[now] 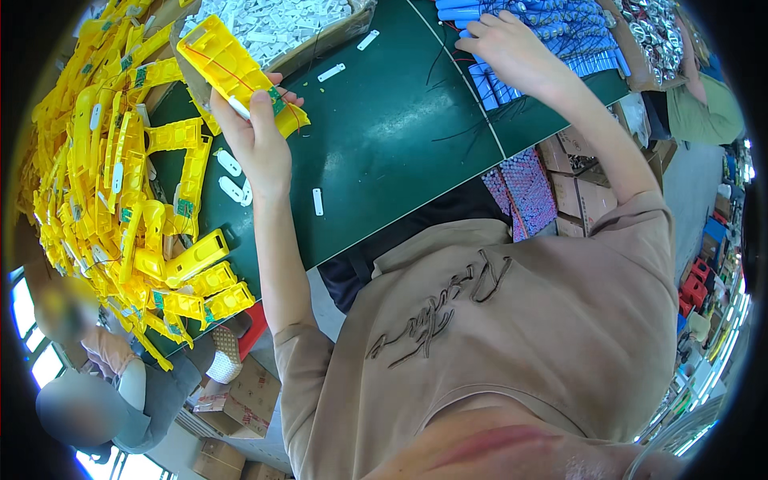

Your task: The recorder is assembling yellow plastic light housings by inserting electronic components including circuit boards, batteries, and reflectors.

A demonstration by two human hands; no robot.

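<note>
My left hand (262, 152) is closed round a yellow plastic housing (222, 58), held tilted above the table with its hollow side showing. Inside it a red wire runs along to a small green circuit board (277, 99), and a white piece (239, 107) shows by my thumb. At the far right, my right hand (516, 58) reaches over the near-left end of a stack of blue cylindrical cells (580, 38) with thin black wires. Its fingers look apart and bent at the cells; what their tips touch is partly hidden.
Many yellow housings (104, 184) are heaped on the left of the green table (368, 168). A box of small white parts (280, 28) stands at the back, with loose white parts (330, 73) nearby. Shiny metal parts (652, 40) fill a box at far right. Other people are nearby.
</note>
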